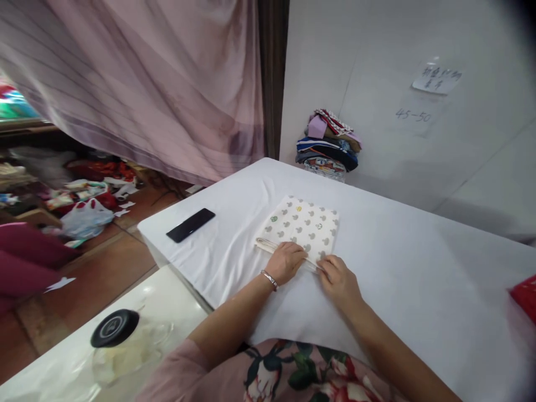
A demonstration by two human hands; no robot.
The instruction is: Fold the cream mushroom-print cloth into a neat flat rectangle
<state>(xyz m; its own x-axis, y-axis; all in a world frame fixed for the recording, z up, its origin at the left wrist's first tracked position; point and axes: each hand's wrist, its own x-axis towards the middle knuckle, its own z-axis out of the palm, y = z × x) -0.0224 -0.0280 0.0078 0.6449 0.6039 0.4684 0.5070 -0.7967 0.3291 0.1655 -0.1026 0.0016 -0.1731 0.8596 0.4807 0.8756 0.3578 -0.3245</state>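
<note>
On the white-covered table [402, 268] lies a folded cream cloth [299, 226] with a print of small grey shapes and a few green and yellow ones. Its layered near edge faces me. My left hand [288, 261], with a silver bracelet on the wrist, is closed over the middle of that edge, its fingertips partly hidden. Just to the right, my right hand [340, 279] pinches the near right corner between thumb and fingers.
A black phone [191, 225] lies left of the cloth. Folded clothes [329, 145] are piled against the wall behind. At lower left a lower white surface holds a clear jar with a black lid [115, 328]. Something red [525, 298] sits at the right edge. A pink curtain [188, 84] hangs behind.
</note>
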